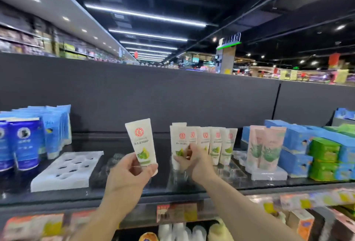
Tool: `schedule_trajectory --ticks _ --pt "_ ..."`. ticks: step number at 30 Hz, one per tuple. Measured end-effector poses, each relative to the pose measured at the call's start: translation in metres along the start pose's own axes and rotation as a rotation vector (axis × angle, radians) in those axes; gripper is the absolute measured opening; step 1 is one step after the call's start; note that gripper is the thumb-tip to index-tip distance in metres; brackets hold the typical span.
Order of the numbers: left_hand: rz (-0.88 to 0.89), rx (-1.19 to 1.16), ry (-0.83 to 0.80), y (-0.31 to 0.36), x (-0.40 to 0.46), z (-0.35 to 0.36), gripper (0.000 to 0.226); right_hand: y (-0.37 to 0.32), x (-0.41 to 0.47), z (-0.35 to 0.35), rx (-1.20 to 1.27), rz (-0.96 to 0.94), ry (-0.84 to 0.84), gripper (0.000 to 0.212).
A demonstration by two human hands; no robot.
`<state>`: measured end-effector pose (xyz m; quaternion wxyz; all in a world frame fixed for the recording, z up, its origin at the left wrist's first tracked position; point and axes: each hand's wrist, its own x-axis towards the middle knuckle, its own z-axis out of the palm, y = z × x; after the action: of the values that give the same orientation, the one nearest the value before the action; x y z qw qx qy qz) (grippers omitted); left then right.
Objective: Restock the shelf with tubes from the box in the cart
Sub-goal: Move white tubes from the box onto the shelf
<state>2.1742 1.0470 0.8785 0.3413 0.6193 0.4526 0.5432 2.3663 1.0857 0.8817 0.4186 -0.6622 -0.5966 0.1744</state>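
My left hand (128,173) grips the lower end of a white tube (141,140) with a red emblem and green fruit print, holding it upright above the dark top shelf (134,192). To its right stands a row of several matching white tubes (215,144). My right hand (194,161) pinches the foremost tube (179,140) of that row near its bottom. The cart and the box are out of view.
A white foam tray with round holes (65,169) lies left of my hands. Blue tubes (28,140) stand at far left. Pink tubes (266,146), blue boxes (295,144) and green boxes (324,156) fill the right. More products sit on the shelf below.
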Motion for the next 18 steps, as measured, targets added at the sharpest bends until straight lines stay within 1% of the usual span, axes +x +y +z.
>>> schedule_trajectory --ticks 4,8,18 --pt "-0.026 0.019 0.033 -0.001 -0.008 0.016 0.024 0.007 0.004 -0.007 -0.067 -0.010 -0.045 0.023" --pt "-0.056 0.029 0.028 -0.001 -0.011 0.028 0.030 0.008 0.007 -0.007 -0.054 -0.022 -0.042 0.024" --pt "-0.012 0.102 0.014 0.002 0.000 0.033 0.030 0.013 0.016 0.004 0.039 -0.012 -0.050 0.021"
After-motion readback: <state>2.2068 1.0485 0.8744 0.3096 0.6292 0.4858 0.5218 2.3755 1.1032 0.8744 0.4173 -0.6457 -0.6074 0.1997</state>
